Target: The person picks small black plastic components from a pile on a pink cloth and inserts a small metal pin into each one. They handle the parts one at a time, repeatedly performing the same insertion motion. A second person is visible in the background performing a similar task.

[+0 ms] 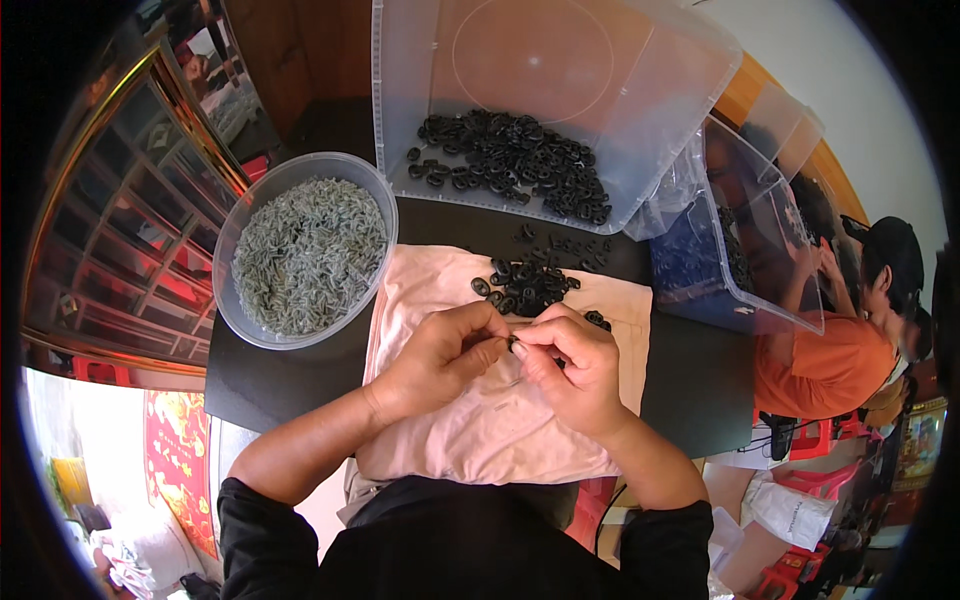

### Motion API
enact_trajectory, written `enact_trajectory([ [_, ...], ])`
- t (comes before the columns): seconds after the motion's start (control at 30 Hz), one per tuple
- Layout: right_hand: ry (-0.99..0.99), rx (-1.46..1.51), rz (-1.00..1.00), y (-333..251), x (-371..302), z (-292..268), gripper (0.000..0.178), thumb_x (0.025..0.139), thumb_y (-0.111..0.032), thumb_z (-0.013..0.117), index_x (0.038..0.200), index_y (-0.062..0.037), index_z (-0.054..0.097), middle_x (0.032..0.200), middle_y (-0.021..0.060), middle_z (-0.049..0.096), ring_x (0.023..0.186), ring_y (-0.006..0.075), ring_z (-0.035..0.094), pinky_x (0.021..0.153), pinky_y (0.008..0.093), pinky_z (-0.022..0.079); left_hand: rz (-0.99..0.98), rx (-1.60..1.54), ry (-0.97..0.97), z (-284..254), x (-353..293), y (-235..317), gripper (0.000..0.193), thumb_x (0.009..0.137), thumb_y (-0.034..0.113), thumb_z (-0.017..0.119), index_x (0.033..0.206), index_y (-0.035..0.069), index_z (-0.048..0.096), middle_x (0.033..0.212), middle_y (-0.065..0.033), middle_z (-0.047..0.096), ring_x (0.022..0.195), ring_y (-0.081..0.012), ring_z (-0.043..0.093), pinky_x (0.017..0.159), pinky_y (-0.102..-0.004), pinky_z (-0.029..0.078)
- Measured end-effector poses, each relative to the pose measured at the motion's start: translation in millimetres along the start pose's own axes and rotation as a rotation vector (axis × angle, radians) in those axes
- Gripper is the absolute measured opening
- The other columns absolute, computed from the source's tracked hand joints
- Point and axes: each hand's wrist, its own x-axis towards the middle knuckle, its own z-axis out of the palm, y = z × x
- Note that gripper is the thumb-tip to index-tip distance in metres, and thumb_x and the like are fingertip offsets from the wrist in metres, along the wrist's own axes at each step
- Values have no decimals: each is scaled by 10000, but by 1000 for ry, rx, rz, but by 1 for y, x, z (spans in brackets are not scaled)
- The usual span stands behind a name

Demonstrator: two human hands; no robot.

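Note:
My left hand (pixel 448 357) and my right hand (pixel 578 372) meet over a pink cloth (pixel 480 440), fingertips pinched together. Between them is a small black part (pixel 513 343), mostly covered by the fingers; its exact shape cannot be made out. Just beyond my hands lies a pile of black plastic cord locks (pixel 530 290), rounded with holes in them. A few more cord locks (pixel 597 320) sit beside my right hand. Smaller black pieces (pixel 575 248) are scattered on the dark table past the cloth's far edge.
A round clear tub (pixel 226 262) of small grey springs (pixel 308 255) stands at the left. A large clear bin (pixel 520 50) lies open at the back, holding many black cord locks. Right of it is another clear bin (pixel 735 295). A person in an orange shirt (pixel 830 365) sits at the right.

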Motion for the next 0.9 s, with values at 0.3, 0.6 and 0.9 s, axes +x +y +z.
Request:
enact_trajectory([
  [0.3,30,167,119,9,1,4,69,831,81,555,877,33,572,788,52,549,596,72,551,521,196,460,77,152,48,1,4,3,98,889,26,518,971,-22,544,769,-14,544,666,-67,494,612,-217,434],
  [0.6,147,310,240,14,6,-19,48,852,0,587,896,18,583,678,39,592,565,71,566,511,199,482,214,101,350,-45,-27,60,243,867,-14,527,1110,-6,542,897,-35,559,807,-79,511,702,-218,431],
  [0.9,155,348,211,9,9,-18,54,853,-10,584,891,29,579,668,54,593,536,87,557,510,204,467,198,875,499,-100,-32,46,60,733,-24,607,791,-12,600,754,-136,567,652,-255,576,595,-305,454],
])
